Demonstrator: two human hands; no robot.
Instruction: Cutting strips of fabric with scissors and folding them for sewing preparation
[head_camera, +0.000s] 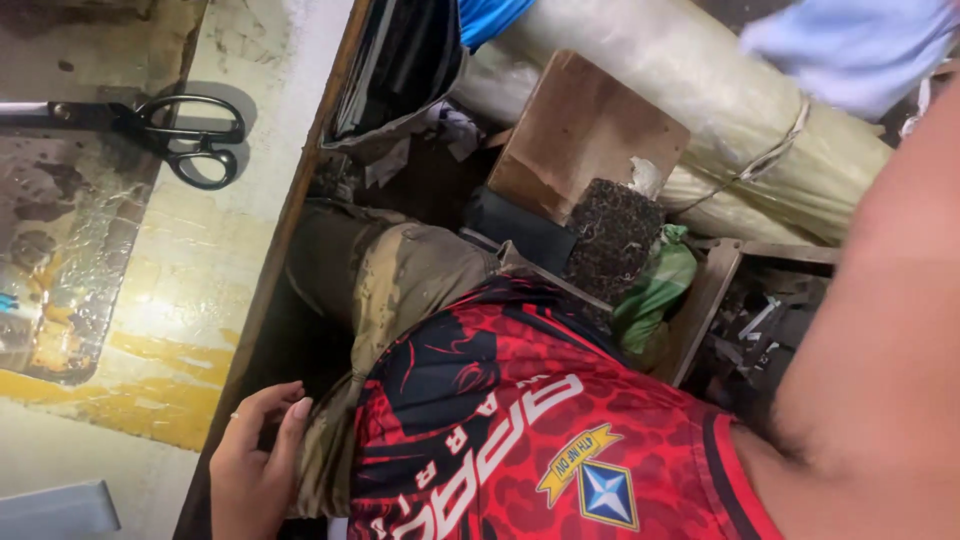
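Observation:
My left hand (255, 465) rests at the wooden edge of the worktable (215, 250), fingers loosely extended and holding nothing, next to my olive trousers (400, 275). My red and black patterned shirt (520, 420) fills the lower middle. My bare right arm (880, 360) rises along the right side, and its hand is out of view. Black-handled scissors (190, 135) lie on the table at the upper left, far from my left hand.
A worn metal plate (60, 250) sits on the stained yellow-white tabletop. Beyond the table are large plastic-wrapped rolls (720, 90), a brown cardboard piece (585, 135), a green bag (655, 285), a wooden crate edge (705, 300) and a light blue cloth (850, 45).

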